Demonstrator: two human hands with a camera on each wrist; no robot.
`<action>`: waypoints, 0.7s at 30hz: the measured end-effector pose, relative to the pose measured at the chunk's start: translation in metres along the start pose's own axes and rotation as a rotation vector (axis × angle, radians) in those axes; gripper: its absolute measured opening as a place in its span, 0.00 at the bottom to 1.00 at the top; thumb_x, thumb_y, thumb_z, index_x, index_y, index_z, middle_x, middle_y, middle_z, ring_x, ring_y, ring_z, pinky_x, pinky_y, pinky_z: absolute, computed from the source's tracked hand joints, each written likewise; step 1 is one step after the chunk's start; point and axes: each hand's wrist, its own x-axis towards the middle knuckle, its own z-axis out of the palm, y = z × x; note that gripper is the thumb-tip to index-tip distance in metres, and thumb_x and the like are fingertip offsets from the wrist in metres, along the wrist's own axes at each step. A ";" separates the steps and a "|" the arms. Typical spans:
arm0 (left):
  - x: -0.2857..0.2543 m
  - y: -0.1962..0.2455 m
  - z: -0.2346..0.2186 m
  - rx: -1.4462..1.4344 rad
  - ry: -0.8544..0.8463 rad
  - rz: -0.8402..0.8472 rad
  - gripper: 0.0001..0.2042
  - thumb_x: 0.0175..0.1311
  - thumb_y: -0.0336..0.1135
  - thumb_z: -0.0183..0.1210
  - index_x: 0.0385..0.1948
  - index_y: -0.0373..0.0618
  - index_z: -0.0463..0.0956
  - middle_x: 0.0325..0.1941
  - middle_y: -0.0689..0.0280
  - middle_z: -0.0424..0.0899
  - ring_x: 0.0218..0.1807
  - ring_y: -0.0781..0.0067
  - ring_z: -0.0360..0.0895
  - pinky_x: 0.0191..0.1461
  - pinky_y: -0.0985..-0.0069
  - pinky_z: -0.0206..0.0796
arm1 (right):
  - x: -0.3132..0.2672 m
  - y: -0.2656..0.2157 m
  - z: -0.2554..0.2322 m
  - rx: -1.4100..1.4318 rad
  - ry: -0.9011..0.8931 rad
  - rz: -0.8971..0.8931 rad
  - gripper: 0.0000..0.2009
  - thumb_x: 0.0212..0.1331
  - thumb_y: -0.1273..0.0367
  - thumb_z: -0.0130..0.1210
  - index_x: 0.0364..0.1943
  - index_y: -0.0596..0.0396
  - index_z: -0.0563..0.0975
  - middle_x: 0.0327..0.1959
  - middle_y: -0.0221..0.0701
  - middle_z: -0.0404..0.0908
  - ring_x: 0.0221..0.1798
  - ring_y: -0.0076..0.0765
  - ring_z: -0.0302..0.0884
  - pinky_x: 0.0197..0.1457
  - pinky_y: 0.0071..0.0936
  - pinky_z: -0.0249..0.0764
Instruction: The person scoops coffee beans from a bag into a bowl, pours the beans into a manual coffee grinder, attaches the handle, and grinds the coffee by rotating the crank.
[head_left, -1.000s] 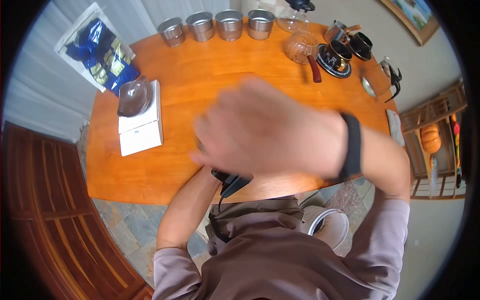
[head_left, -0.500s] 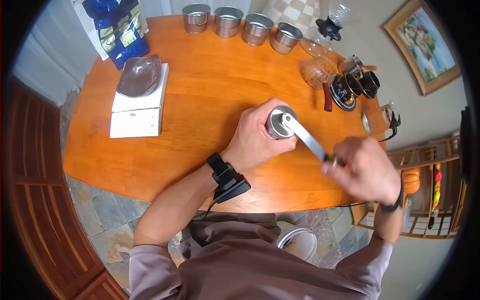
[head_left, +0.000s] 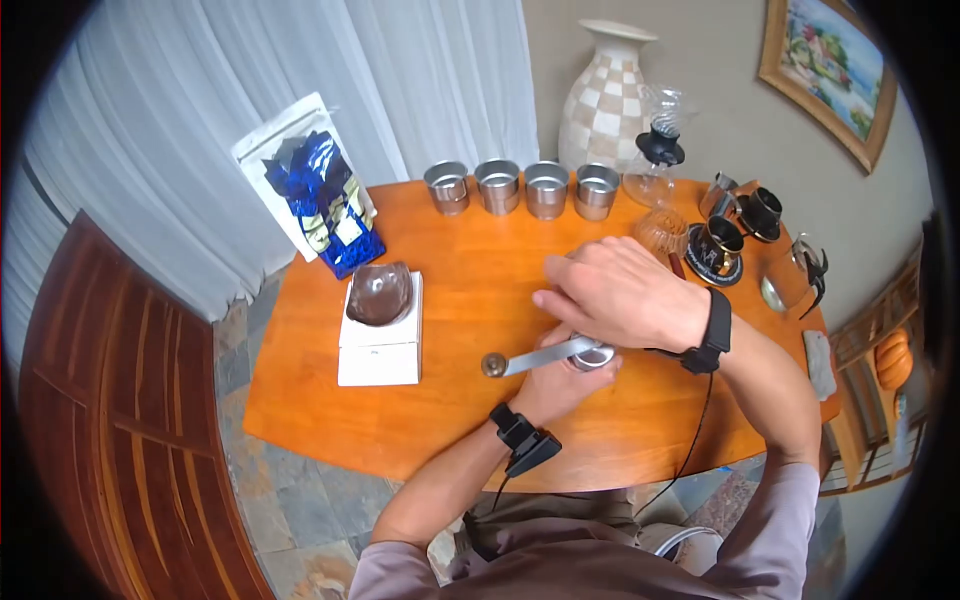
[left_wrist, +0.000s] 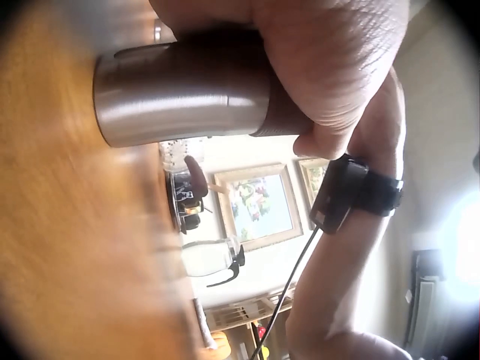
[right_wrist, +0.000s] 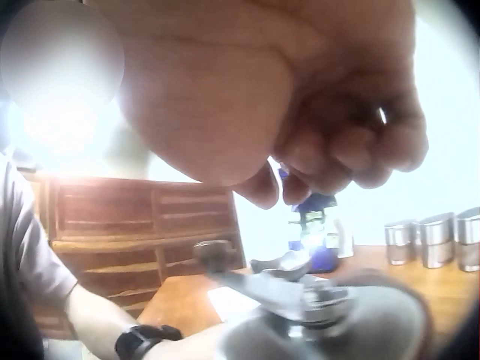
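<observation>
My left hand (head_left: 553, 393) grips a silver hand coffee grinder (head_left: 594, 358) just above the table. In the left wrist view, the brushed metal body (left_wrist: 180, 97) of the grinder lies sideways, with the hand wrapped round its upper part. Its crank arm (head_left: 545, 356) points left in the head view and ends in a round knob (head_left: 493, 365). Over the grinder's top hovers my right hand (head_left: 632, 295), apart from the knob. The right wrist view shows its fingers (right_wrist: 352, 150) loosely bent, with nothing seen in them, above the crank.
A brownish dish (head_left: 380, 293) sits on a white scale (head_left: 380, 362) at left, before a blue coffee bag (head_left: 325, 200). Several metal cups (head_left: 546, 190) line the back. At right stand a glass dripper set (head_left: 660, 150), black cups (head_left: 722, 236) and a glass pot (head_left: 795, 275).
Half a second ago my right hand held the crank knob at the right; now the crank points left and that hand has let go, above the grinder. The head view has tilted up.
</observation>
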 end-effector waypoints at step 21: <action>-0.061 0.058 -0.069 0.384 0.071 -0.197 0.38 0.54 0.35 0.78 0.66 0.38 0.66 0.64 0.56 0.74 0.67 0.64 0.72 0.72 0.65 0.65 | -0.184 -0.019 0.127 0.707 0.375 0.465 0.06 0.58 0.76 0.67 0.32 0.58 0.79 0.25 0.28 0.77 0.24 0.21 0.70 0.26 0.22 0.63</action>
